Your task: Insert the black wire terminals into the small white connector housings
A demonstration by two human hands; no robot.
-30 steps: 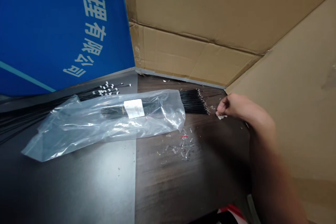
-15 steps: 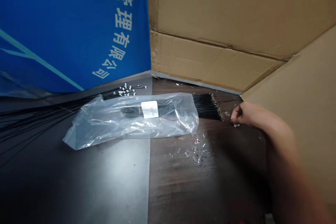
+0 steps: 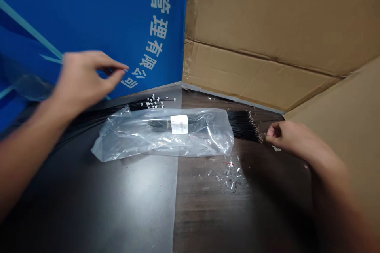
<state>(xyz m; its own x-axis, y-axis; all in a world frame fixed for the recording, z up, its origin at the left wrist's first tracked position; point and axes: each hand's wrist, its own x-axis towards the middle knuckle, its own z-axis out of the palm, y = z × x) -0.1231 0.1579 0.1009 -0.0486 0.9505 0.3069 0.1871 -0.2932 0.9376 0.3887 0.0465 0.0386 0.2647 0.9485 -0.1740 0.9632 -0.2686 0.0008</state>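
Note:
My left hand [image 3: 84, 79] is raised above the left side of the table, thumb and forefinger pinched together. A tiny pale speck shows at its fingertips, too small to name. My right hand [image 3: 286, 132] is low over the table at the right, its fingers closed just beside the bare tips of a bundle of black wires [image 3: 243, 126]. Whatever those fingers hold, if anything, is hidden. The bundle sticks out of a clear plastic bag [image 3: 133, 138] with a white label [image 3: 179, 124]. Small white connectors [image 3: 276, 148] lie beneath the right hand.
Behind the bag, long black wires end in several white connectors [image 3: 152, 102]. Clear scraps and a red bit litter the dark table [image 3: 202, 213] in front of the bag. A blue printed banner [image 3: 97, 16] and cardboard walls [image 3: 261, 12] enclose the back and right.
My left hand has come into view from the left, pinched and raised. My right hand stays by the wire tips, and small white connectors beneath it are now more exposed. The view has shifted slightly left.

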